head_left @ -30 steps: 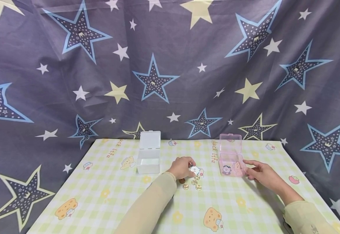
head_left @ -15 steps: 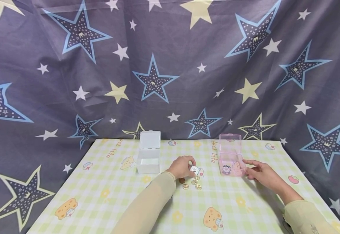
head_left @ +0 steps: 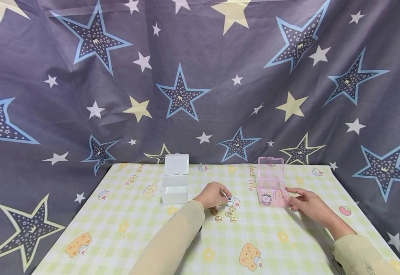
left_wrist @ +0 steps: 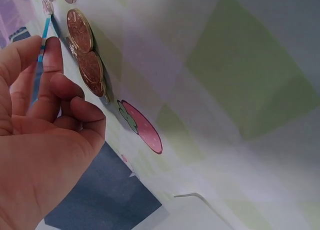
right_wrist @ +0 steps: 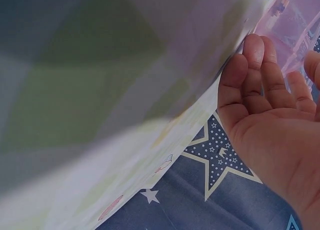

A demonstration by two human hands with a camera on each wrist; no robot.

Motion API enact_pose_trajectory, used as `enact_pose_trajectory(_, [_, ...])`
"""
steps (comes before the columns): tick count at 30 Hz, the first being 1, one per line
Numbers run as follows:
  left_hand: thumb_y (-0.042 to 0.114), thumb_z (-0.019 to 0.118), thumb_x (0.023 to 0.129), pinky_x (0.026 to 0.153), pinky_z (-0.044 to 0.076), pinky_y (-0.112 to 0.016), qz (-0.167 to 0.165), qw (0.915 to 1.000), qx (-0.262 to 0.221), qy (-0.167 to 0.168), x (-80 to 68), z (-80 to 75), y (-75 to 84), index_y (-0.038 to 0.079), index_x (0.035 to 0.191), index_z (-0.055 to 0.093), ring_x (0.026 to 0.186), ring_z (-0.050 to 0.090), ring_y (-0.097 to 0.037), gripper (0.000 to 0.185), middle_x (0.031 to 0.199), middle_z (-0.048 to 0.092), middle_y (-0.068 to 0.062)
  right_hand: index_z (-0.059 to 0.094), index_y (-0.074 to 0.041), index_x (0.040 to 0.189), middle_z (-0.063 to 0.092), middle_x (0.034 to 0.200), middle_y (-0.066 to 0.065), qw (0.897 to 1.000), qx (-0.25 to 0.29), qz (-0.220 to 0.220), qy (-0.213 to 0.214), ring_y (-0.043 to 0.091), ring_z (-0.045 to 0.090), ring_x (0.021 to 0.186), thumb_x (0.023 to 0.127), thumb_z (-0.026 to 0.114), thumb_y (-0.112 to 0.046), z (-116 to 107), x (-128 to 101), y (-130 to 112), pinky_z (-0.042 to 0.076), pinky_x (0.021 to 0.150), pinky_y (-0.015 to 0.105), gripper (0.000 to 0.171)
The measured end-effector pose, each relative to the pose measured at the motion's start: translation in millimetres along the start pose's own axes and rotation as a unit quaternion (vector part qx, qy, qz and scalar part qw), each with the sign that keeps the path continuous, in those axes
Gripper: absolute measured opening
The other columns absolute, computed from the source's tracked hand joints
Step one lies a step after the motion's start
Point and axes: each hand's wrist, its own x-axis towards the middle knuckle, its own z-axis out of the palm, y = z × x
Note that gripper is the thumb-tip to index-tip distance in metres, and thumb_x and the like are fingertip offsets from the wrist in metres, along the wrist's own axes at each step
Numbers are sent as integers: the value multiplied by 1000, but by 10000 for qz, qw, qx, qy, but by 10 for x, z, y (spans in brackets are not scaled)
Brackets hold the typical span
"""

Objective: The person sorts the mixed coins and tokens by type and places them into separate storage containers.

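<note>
Hands: left hand pinching a small white piece above the coins at counter centre, apparently sorting; right hand, fingers relaxed, holding nothing, beside the pink box at 2 o'clock; white box at 10 o'clock.

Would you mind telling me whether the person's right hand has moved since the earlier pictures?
No. The right hand sits just right of the pink box, index finger by the same corner, as in both earlier head views.
</note>
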Motion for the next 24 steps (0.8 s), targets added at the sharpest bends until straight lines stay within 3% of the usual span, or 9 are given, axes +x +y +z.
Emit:
enact_pose_trajectory(2, [7, 77, 94, 44, 49, -23, -9, 10000, 44, 24, 3, 5, 10, 15, 105, 83, 45, 54, -11, 15, 89, 66, 2, 46, 3, 158, 80, 113, 18, 10000, -13, -5, -8, 16, 72, 88, 111, 61, -24, 0, 1, 1, 54, 70, 28, 56])
enact_pose_trajectory(9, [12, 78, 95, 67, 51, -24, 62, 9996, -53, 258, 10, 4, 74, 16, 110, 83, 73, 59, -9, 16, 93, 69, 1, 47, 0, 158, 80, 112, 15, 9998, 56, 173, 29, 17, 73, 89, 109, 64, -26, 9, 1, -12, 55, 72, 28, 58])
enact_pose_trajectory(16, [13, 78, 94, 56, 49, -24, -46, 9952, -876, 424, 46, 46, 93, 17, 110, 82, 63, 56, -10, 16, 90, 70, 2, 47, 0, 159, 80, 111, 15, 9998, 25, 177, 56, 19, 73, 90, 109, 64, -28, 16, 0, -22, 54, 72, 28, 59])
enact_pose_trajectory(24, [14, 79, 94, 58, 43, -24, 30, 9869, -1551, 446, 48, 121, 229, 14, 112, 82, 76, 64, -13, 19, 93, 77, 0, 46, -1, 160, 80, 111, 14, 9998, 28, 194, 41, 18, 72, 89, 110, 63, -26, 24, -6, -23, 54, 71, 28, 58])
